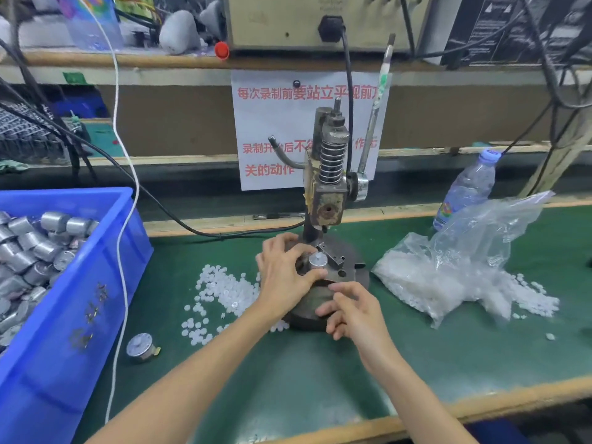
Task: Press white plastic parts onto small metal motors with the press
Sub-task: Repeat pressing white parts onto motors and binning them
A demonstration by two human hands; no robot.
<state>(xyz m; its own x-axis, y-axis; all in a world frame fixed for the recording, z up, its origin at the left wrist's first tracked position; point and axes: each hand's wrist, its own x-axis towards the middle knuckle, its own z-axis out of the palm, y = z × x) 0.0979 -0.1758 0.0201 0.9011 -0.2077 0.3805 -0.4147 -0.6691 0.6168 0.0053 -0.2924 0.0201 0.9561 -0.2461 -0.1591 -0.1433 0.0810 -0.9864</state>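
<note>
A small hand press (330, 174) with a spring and a long lever stands on a round metal base (352, 261) in the middle of the green bench. A small metal motor (317, 261) sits upright on the base under the ram, with a white part on its shaft. My left hand (285, 274) grips the motor from the left, fingers and thumb curled round it. Just below it, my right hand (352, 307) hovers over the front of the base, fingers loosely bent, holding nothing I can see. Loose white plastic parts (221, 290) lie left of the base.
A blue bin (80, 283) full of metal motors stands at the left. One motor (140, 347) lies on the mat beside it. A clear bag of white parts (448, 277) and a water bottle (464, 190) are at the right. A white cord (123, 219) hangs over the bin.
</note>
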